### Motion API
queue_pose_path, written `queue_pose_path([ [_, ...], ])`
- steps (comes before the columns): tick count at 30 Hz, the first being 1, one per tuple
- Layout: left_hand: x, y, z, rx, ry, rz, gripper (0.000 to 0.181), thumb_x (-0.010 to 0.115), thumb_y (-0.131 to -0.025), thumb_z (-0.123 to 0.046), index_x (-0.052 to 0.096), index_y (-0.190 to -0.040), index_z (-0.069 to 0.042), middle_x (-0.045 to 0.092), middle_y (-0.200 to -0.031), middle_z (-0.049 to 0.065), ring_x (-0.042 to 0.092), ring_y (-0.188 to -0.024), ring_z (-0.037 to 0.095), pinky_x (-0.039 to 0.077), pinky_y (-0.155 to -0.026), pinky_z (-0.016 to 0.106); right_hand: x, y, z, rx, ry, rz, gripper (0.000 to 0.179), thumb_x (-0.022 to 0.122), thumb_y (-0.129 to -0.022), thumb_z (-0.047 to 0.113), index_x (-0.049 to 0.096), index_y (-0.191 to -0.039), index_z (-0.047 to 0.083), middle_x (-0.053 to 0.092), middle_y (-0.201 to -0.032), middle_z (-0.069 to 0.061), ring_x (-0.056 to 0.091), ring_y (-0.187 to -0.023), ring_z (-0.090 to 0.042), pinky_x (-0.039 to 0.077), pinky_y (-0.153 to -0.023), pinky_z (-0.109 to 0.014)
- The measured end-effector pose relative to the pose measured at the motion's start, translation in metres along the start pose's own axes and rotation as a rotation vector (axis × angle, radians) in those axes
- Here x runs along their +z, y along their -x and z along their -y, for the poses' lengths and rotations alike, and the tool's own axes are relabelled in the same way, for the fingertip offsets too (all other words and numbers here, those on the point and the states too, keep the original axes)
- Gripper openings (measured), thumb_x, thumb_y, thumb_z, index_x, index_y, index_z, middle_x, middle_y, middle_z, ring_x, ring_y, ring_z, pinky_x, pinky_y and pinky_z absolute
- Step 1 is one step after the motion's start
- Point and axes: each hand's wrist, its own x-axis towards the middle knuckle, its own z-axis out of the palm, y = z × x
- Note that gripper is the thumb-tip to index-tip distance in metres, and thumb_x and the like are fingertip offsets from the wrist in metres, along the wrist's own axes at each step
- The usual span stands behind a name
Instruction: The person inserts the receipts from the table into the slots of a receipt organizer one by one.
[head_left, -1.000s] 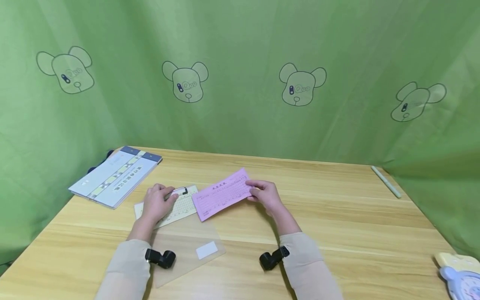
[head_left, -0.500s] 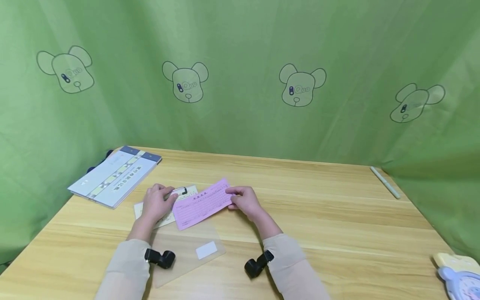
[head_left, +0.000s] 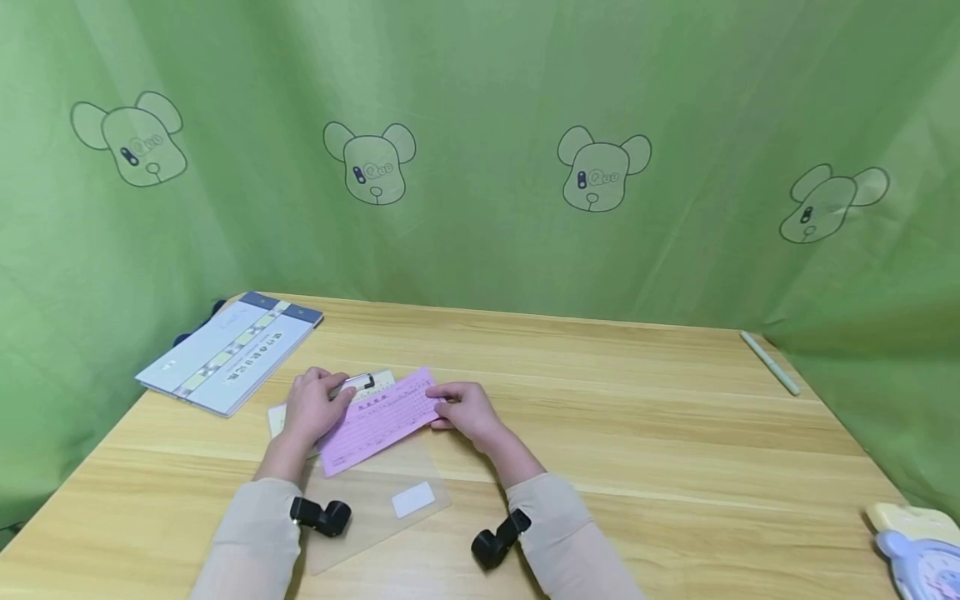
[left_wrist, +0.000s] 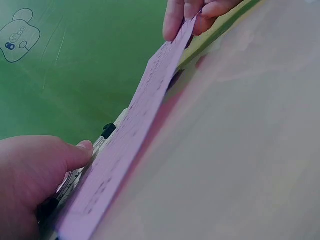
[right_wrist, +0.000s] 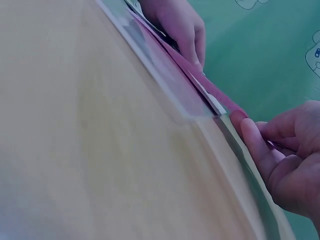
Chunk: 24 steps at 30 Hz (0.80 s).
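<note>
My right hand (head_left: 467, 412) pinches the right end of a pink printed form (head_left: 378, 425) between thumb and fingers. The form slants over a cream printed sheet (head_left: 385, 380), and its left end reaches my left hand (head_left: 309, 410). That hand grips the metal clip (head_left: 358, 382) with black ends at the top of a clear clipboard (head_left: 360, 521). In the left wrist view the left thumb (left_wrist: 80, 154) lies on the clip, beside the tilted pink form (left_wrist: 131, 135). Whether the form's edge is under the clip cannot be seen. A white label (head_left: 413, 500) marks the board's lower right.
A blue-and-white account book (head_left: 232, 354) lies at the back left, with something dark behind it. A pale green pen (head_left: 770, 363) is at the far right. A blue and cream toy-like clock (head_left: 926, 554) sits at the right front. Green curtain (head_left: 487, 250) encloses the wooden table (head_left: 675, 467).
My right hand has moved left and toward me, bringing the pink form further across the cream sheet and up to the left hand. The left hand has stayed on the clip.
</note>
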Motion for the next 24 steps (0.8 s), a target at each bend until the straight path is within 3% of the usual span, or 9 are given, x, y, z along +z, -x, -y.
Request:
queue_pose_path([
  [10,-0.002,-0.001,-0.001,0.003,-0.007,0.009,0.039,0.058,-0.081,-0.023,0.056,-0.111,0.002,0.047,-0.096,0.017,0.04,-0.088,0.03,0.031,-0.075,0.042,0.014,0.003,-0.001,0.001,-0.039,0.052,0.027,0.047,-0.08,-0.014,0.053,-0.106,-0.013,0.053,-0.09,-0.02,0.06,-0.06,-0.019,0.048,-0.06,-0.027],
  [24,-0.004,0.0,-0.003,0.004,-0.02,0.046,0.041,0.058,-0.08,-0.022,0.054,-0.113,0.003,0.047,-0.098,0.018,0.039,-0.089,0.031,0.03,-0.077,0.043,0.037,0.005,-0.002,0.002,-0.045,0.027,0.025,0.049,-0.077,-0.016,0.055,-0.101,-0.013,0.052,-0.081,-0.018,0.06,-0.057,-0.022,0.048,-0.057,-0.026],
])
